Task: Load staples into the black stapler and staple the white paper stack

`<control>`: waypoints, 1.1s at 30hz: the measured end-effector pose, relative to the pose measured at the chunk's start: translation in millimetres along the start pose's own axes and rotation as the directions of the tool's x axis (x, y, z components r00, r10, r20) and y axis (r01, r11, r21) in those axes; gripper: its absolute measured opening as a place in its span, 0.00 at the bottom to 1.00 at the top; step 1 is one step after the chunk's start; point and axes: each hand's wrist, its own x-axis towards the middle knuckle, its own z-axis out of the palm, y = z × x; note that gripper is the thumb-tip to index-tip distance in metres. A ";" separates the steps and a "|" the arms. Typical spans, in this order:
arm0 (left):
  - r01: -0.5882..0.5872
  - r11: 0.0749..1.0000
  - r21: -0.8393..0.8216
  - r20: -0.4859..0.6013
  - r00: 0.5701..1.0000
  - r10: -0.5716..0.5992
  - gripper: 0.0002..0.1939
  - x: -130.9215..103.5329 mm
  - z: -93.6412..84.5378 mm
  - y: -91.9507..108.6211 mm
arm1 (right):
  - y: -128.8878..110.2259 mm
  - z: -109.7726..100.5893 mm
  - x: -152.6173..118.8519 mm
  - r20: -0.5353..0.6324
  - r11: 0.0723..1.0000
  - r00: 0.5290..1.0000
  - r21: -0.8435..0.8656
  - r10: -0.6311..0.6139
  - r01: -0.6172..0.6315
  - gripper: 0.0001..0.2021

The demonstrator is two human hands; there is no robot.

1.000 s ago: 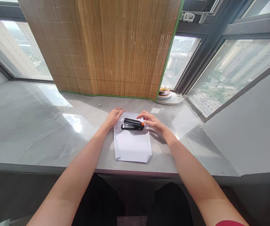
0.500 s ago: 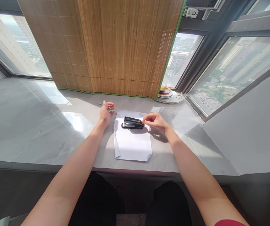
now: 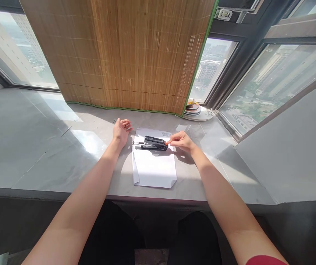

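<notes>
A black stapler point(image 3: 155, 144) lies on white sheets of paper point(image 3: 155, 167), its jaw apart and a metal staple tray point(image 3: 138, 143) sticking out at its left end. The fingers of my right hand point(image 3: 182, 141) are closed against the orange button point(image 3: 166, 142) at the stapler's right end. To the left of the paper, my left hand point(image 3: 121, 131) is held open with its fingers loosely bent and nothing in it. The paper has folded corners at its lower edge, and small print shows near its top right.
A grey stone sill point(image 3: 50, 154) bears the paper. Behind it hangs a bamboo blind point(image 3: 130, 55) with a green edge. A stack of plates point(image 3: 195, 111) stands at the back right by the window. Small scraps lie beyond my left hand.
The metal staple tray has slid out of the stapler's left end. My left hand has shifted slightly left. My right hand stays at the orange button.
</notes>
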 end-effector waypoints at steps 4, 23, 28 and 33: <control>0.020 1.000 -0.013 -0.032 0.999 -0.021 0.26 -0.6 -0.6 1.5 | -12.0 8.0 0.0 -0.105 0.986 0.985 -0.113 -0.138 0.126 0.09; 0.200 0.976 -0.090 0.478 0.868 -0.134 0.37 -26.9 16.1 15.7 | -22.2 39.9 3.9 -0.092 0.944 0.961 -0.234 -0.262 0.235 0.16; 0.470 0.882 0.029 0.652 0.660 -0.374 0.45 -23.1 17.0 6.6 | -28.2 35.7 3.4 -0.269 0.794 0.812 -0.504 -0.517 0.339 0.16; 0.523 0.850 0.055 0.631 0.642 -0.435 0.48 -17.0 12.9 3.1 | -29.6 34.3 5.7 -0.003 0.517 0.736 -0.714 -0.677 0.472 0.16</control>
